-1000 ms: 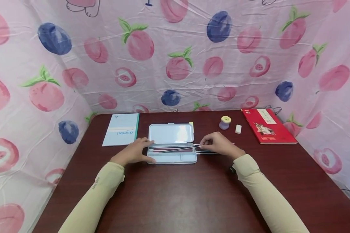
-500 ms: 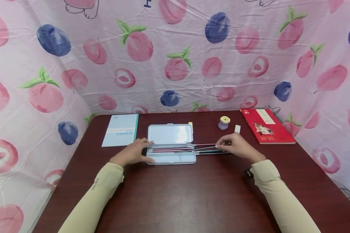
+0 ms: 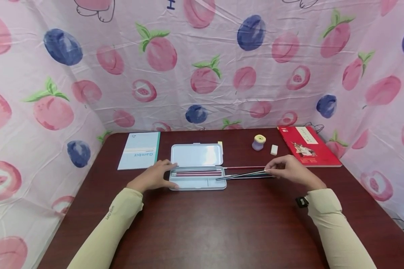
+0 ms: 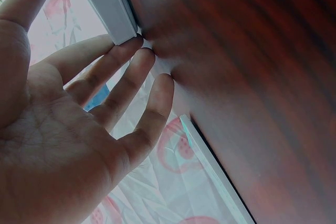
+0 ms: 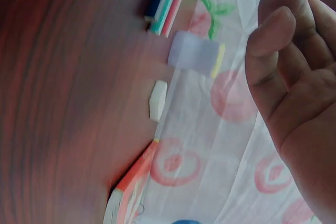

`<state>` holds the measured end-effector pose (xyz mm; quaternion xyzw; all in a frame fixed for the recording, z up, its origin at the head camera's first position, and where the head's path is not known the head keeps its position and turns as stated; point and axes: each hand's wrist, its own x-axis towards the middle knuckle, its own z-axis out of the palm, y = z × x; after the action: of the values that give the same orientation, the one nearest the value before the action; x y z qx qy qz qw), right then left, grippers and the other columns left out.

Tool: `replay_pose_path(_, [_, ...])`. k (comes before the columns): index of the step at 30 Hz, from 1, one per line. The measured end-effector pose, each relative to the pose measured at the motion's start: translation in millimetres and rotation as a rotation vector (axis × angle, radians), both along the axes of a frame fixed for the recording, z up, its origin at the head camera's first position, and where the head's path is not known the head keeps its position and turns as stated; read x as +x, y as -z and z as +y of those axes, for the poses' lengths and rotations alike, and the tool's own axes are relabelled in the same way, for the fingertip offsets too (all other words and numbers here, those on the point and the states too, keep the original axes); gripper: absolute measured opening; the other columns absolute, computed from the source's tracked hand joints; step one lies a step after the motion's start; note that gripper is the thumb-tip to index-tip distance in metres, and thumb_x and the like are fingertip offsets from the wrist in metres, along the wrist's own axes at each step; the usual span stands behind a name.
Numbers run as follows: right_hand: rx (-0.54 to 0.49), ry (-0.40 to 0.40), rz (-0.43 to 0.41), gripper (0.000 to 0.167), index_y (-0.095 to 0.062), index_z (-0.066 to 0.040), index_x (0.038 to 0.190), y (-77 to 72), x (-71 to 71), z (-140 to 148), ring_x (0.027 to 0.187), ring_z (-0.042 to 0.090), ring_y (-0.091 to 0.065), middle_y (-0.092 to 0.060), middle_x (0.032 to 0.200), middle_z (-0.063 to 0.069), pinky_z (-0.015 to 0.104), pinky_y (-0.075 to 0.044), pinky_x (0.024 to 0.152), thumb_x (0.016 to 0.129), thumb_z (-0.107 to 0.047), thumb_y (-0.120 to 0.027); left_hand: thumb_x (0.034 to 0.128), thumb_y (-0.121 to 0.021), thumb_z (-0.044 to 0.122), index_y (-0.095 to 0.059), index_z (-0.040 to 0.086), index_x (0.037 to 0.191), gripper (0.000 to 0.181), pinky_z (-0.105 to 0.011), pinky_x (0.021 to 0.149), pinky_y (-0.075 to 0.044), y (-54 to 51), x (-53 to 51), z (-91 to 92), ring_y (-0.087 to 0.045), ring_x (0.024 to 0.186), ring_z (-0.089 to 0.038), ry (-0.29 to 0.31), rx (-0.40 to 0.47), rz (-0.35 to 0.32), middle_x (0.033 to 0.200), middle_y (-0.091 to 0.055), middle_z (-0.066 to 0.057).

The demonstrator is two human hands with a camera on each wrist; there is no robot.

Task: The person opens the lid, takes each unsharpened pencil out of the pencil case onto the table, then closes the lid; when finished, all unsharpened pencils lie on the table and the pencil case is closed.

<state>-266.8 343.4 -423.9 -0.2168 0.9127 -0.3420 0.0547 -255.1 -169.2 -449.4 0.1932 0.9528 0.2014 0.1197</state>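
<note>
In the head view a pale pencil case (image 3: 192, 184) lies unfolded, with red and dark slim pencils (image 3: 196, 173) in its back compartment. My left hand (image 3: 153, 176) grips the case's left end, thumb at the front corner and fingers at the back; the left wrist view shows fingertips by the case (image 4: 107, 9). My right hand (image 3: 291, 171) pinches the right end of a dark slim pencil (image 3: 239, 175), whose left end slants over the case's front right part. More pencils (image 3: 245, 167) stick out right of the case. In the right wrist view the right hand (image 5: 304, 72) has bent fingers.
A Gambit notebook (image 3: 138, 151) lies at the back left. Right of the case stand a purple and yellow object (image 3: 259, 142) and a white eraser (image 3: 274, 150), with a red book (image 3: 308, 146) beyond. A yellow piece (image 3: 220, 143) shows behind the lid.
My right hand has moved right, drawing the pinched pencil along so that less of it lies over the case. My left hand stays at the case.
</note>
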Motion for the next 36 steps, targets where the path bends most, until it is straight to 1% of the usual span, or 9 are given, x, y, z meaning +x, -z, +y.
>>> replay_pose_path(8, [0.025,0.007,-0.049,0.015,-0.082,-0.008,0.106,-3.9,3.7,19,0.071,0.014,-0.066,-0.077,0.088,0.012,0.03,-0.061,0.067,0.094,-0.018,-0.082,0.0825,-0.088,0.059,-0.045,0.014,0.164,0.102,-0.058,0.121,-0.043,1.4,-0.4,-0.3,-0.049,0.139,-0.034,-0.011,-0.003,-0.004,0.159,-0.051,-0.017])
replay_pose_path(14, [0.025,0.022,-0.081,0.018,-0.082,-0.007,0.109,-4.8,7.1,30,0.071,0.015,-0.066,-0.079,0.092,0.012,0.029,-0.061,0.067,0.095,-0.018,-0.082,0.0826,-0.088,0.059,-0.045,0.014,0.163,0.102,-0.058,0.12,-0.045,1.5,-0.4,0.0,-0.05,0.136,-0.033,-0.007,-0.005,0.001,0.157,-0.052,-0.017])
replay_pose_path(21, [0.008,0.0,-0.069,0.014,-0.082,-0.007,0.107,-5.8,7.9,39,0.07,0.016,-0.068,-0.078,0.089,0.013,0.03,-0.061,0.066,0.095,-0.014,-0.081,0.0832,-0.087,0.059,-0.045,0.014,0.163,0.101,-0.057,0.121,-0.044,1.4,0.5,-0.5,-0.05,0.136,-0.033,-0.013,-0.003,-0.004,0.157,-0.052,-0.016])
replay_pose_path(24, [0.001,-0.017,-0.093,0.014,-0.081,-0.006,0.107,-5.1,7.3,41,0.072,0.018,-0.069,-0.078,0.091,0.016,0.03,-0.062,0.067,0.095,-0.014,-0.081,0.0834,-0.087,0.058,-0.044,0.015,0.164,0.101,-0.058,0.121,-0.044,1.4,0.3,-0.4,-0.05,0.136,-0.033,-0.012,-0.005,-0.002,0.158,-0.052,-0.016])
replay_pose_path(27, [0.012,-0.039,-0.122,0.016,-0.082,-0.006,0.108,-3.4,5.7,41,0.074,0.02,-0.071,-0.08,0.094,0.014,0.03,-0.062,0.068,0.095,-0.015,-0.081,0.0835,-0.087,0.058,-0.044,0.015,0.164,0.101,-0.058,0.121,-0.044,1.0,0.8,-0.2,-0.05,0.137,-0.033,-0.011,-0.006,0.0,0.158,-0.051,-0.017])
replay_pose_path(29, [0.024,-0.045,-0.136,0.016,-0.082,-0.006,0.108,-2.4,4.8,40,0.074,0.021,-0.072,-0.081,0.094,0.011,0.03,-0.062,0.068,0.095,-0.015,-0.081,0.0836,-0.087,0.059,-0.044,0.015,0.164,0.101,-0.058,0.12,-0.044,0.3,1.4,-0.2,-0.05,0.137,-0.033,-0.011,-0.006,-0.001,0.158,-0.051,-0.017])
replay_pose_path(31, [0.045,-0.051,-0.141,0.016,-0.083,-0.006,0.107,-1.6,3.9,39,0.073,0.019,-0.071,-0.081,0.092,0.007,0.028,-0.062,0.069,0.094,-0.016,-0.082,0.0835,-0.087,0.059,-0.044,0.015,0.164,0.101,-0.058,0.12,-0.044,-0.1,1.5,-0.2,-0.05,0.137,-0.033,-0.011,-0.005,-0.004,0.158,-0.051,-0.017])
replay_pose_path(36, [0.103,-0.071,-0.146,0.016,-0.083,-0.007,0.103,0.1,1.8,35,0.072,0.01,-0.067,-0.08,0.088,0.003,0.024,-0.059,0.07,0.092,-0.018,-0.084,0.0832,-0.087,0.059,-0.044,0.015,0.164,0.101,-0.059,0.121,-0.044,-0.4,1.1,0.0,-0.049,0.138,-0.034,-0.011,-0.001,-0.012,0.158,-0.051,-0.017])
